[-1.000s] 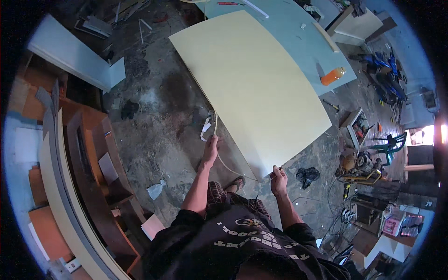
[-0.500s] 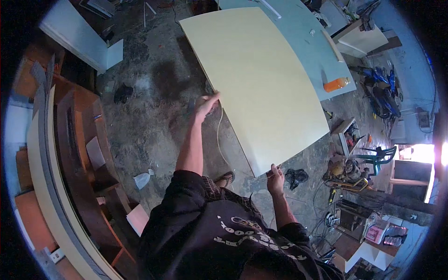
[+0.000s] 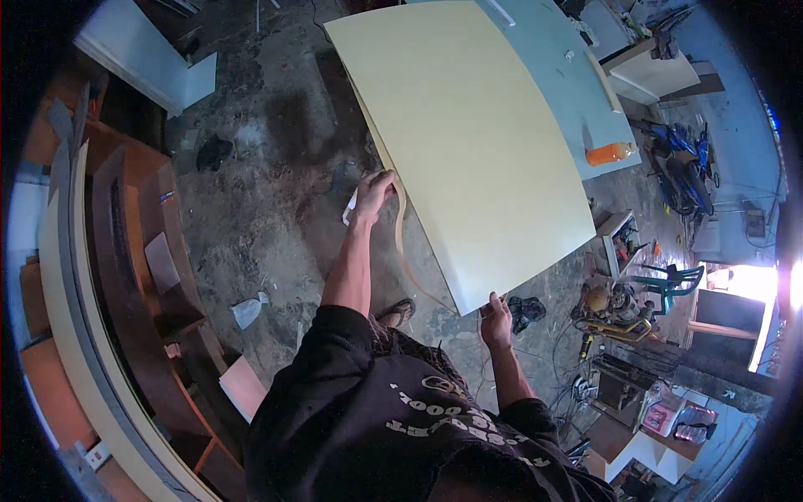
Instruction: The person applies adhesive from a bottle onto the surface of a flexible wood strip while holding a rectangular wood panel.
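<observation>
Pinched in my left hand point(image 3: 372, 194) is a thin edge-banding strip point(image 3: 400, 226), my fingers closed on it just beside the long left edge of the pale yellow board point(image 3: 468, 142). From there the strip hangs in a loose curve toward the board's near corner. That corner sits in my right hand point(image 3: 496, 318), fingers curled around it. Beyond the board lies a light blue panel point(image 3: 560, 75) with an orange bottle point(image 3: 609, 154) on it.

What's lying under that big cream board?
Past the cream board edge, bare concrete floor and a thin edging strip at the left hand show. Whatever supports the board is covered.
</observation>
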Tool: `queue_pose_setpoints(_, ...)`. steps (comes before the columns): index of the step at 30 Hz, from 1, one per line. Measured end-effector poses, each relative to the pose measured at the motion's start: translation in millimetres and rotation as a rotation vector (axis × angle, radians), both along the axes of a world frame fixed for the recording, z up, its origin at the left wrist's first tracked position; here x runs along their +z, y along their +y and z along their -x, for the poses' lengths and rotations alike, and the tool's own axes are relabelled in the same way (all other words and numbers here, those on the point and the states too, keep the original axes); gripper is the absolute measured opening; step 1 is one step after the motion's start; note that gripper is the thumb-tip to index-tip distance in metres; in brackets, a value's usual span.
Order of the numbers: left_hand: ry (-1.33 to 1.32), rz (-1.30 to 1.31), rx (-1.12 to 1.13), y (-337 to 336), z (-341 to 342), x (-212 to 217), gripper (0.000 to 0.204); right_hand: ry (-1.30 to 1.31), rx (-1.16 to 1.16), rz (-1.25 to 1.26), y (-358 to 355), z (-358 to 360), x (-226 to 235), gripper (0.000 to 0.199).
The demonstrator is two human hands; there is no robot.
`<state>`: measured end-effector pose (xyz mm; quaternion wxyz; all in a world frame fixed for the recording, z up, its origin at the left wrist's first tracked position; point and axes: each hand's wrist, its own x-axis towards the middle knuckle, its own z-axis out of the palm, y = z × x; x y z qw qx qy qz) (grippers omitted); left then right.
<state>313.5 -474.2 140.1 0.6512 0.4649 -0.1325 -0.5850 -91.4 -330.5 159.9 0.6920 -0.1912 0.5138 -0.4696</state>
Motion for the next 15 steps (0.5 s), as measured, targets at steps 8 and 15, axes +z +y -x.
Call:
queue_pose_setpoints(8,-0.356,-0.049,-0.168,-7,-25,2,0.025,0.082,-0.121,-0.047,-2,-32,33,0.009)
queue_pose_setpoints(15,0.241,0.138,-0.159,-4,-20,-17,0.024,0.055,-0.069,-0.033,-2,-18,24,0.01)
